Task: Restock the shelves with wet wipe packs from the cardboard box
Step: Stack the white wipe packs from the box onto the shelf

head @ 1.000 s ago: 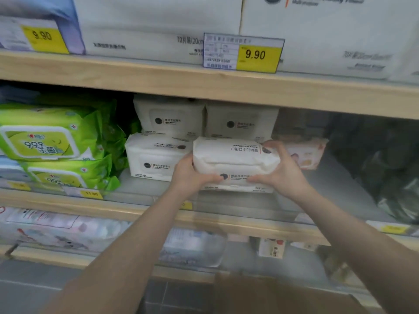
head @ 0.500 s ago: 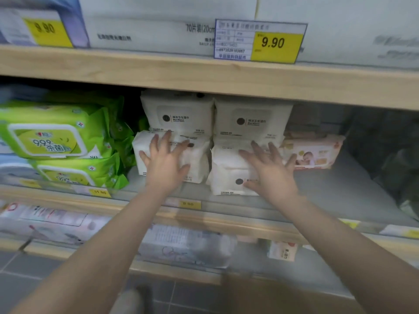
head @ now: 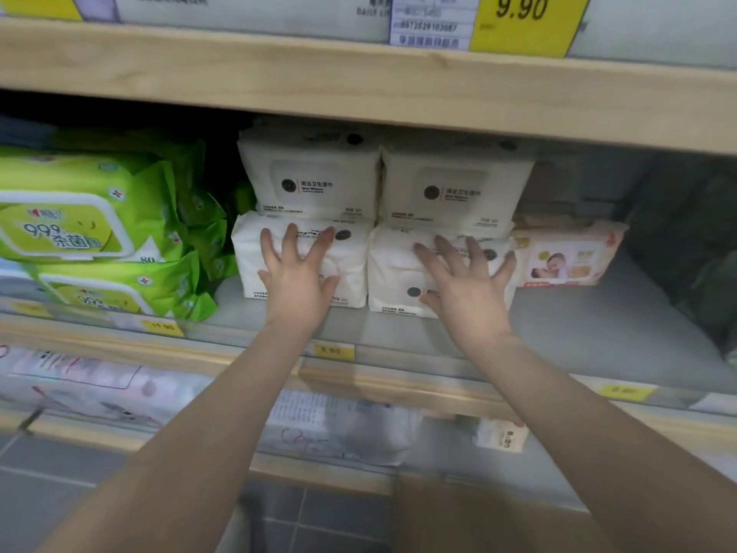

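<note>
Pressing flat, the left hand (head: 297, 285) and right hand (head: 466, 291), fingers spread and holding nothing, square two white wet wipe packs (head: 399, 269) near the shelf (head: 578, 337) front edge, below two more. Bare shelf toward its right edge suggests restocking continues; the cardboard box (head: 458, 516) shows only as a blur.

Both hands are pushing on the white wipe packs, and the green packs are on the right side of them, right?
Not quite. The head view shows the green packs on the left of the white wipe packs. The left hand and right hand do press flat on the white packs.
</note>
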